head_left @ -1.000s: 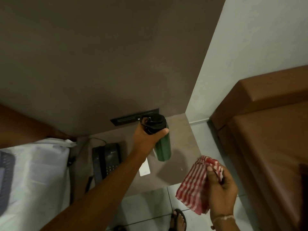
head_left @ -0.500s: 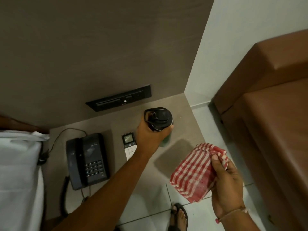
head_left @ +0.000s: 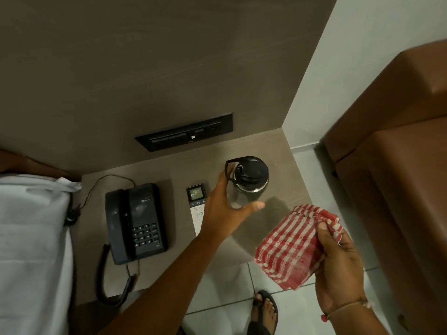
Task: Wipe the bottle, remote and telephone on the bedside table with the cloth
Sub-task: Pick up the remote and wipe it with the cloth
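The bottle (head_left: 246, 183) stands upright on the table (head_left: 278, 151), towards its right end. The left hand (head_left: 226, 211) curls loosely round it — thumb spread below, fingers behind; whether it presses the side I cannot tell. The remote (head_left: 197, 209) lies just left of that hand, and the phone (head_left: 135, 221) further left, cord trailing off the front edge. The right hand (head_left: 338, 264) hangs past the table's front corner, thumb pinching a folded red-checked cloth (head_left: 290, 245).
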Motion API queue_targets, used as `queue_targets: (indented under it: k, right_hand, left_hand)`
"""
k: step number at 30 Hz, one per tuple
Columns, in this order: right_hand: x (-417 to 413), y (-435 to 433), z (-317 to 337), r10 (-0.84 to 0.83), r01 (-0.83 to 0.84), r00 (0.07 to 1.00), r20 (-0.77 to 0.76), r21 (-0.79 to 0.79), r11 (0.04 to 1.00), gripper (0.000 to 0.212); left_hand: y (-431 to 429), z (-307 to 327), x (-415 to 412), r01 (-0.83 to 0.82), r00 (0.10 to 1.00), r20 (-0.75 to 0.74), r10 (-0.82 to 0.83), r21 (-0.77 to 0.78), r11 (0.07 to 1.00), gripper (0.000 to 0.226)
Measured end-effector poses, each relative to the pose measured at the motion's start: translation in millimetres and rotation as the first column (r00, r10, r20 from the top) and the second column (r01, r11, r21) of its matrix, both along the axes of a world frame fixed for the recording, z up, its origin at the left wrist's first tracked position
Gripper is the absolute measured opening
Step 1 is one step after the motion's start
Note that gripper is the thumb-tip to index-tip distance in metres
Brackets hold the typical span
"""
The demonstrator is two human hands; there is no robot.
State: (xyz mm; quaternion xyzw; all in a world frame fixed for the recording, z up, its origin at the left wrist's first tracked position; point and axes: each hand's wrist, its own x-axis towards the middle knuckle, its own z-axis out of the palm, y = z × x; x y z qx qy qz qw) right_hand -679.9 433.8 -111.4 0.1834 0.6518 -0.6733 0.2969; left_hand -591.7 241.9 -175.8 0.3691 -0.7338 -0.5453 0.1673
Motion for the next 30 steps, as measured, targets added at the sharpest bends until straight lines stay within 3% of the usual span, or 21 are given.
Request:
queue_targets:
  k: [2,4,6,8,10,12,17,21,25,27,30]
  right_hand:
    - [0.3,1.5,-0.7,-0.001,0.001,1.0,0.007,0.002,1.0,0.017]
    - [0.8,1.4,-1.3,0.002,-0.002,1.0,0.018,-0.001,1.0,0.016]
    - [2.4,0.4,-1.8,0.007,-0.007,1.0,0.023,0.001,1.0,0.016]
    - [5.4,-1.4,-3.5,0.016,-0.016,1.0,0.012,0.008,1.0,0.018]
    - [8.9,-2.8,-6.1,0.03,-0.03,1.0,-0.005,0.033,0.999,0.02]
    - [12.1,-3.0,-7.7,0.044,-0.044,0.999,-0.018,0.045,0.998,0.017]
    - [18.8,-2.8,-2.4,0.067,-0.064,0.997,-0.045,0.074,0.995,0.017]
    - [21.3,-3.6,17.1,0.072,-0.066,0.996,-0.061,0.104,0.992,0.013]
    - [27.5,-10.2,77.4,0.112,-0.1,0.985,-0.128,0.102,0.99,0.014]
    - [31.8,-12.3,116.3,0.152,-0.134,0.97,-0.189,0.102,0.986,0.016]
    - [41.8,-18.9,193.4,0.234,-0.213,0.92,-0.315,0.099,0.972,0.021]
  left_hand:
    - [0.4,-12.3,21.7,-0.067,0.985,0.159,0.064,0.012,0.998,0.106]
    - [1.0,-25.7,42.8,-0.22,0.922,0.32,0.217,-0.026,0.975,0.097]
    - [-0.9,-38.2,54.1,-0.32,0.788,0.509,0.346,-0.141,0.937,0.085]
    - [-5.0,-45.3,54.6,-0.371,0.638,0.672,0.377,-0.161,0.914,0.083]
    - [-9.3,-49.4,51.9,-0.364,0.581,0.736,0.348,-0.147,0.92,0.085]
    - [-14.0,-53.8,48.7,-0.318,0.581,0.747,0.323,-0.157,0.935,0.081]
    - [-24.9,-56.5,51.7,-0.468,0.651,0.677,0.343,0.002,0.884,0.065]
    - [-31.6,-26.9,71.7,-0.568,0.777,0.523,0.35,0.343,0.748,0.042]
    - [-37.8,57.5,103.4,-0.334,0.932,0.151,0.328,0.706,0.625,0.036]
    - [-39.6,110.3,111.1,-0.222,0.939,0.033,0.342,0.82,0.528,0.032]
    - [-45.0,193.4,122.1,-0.059,0.921,-0.093,0.377,0.925,0.374,0.057]
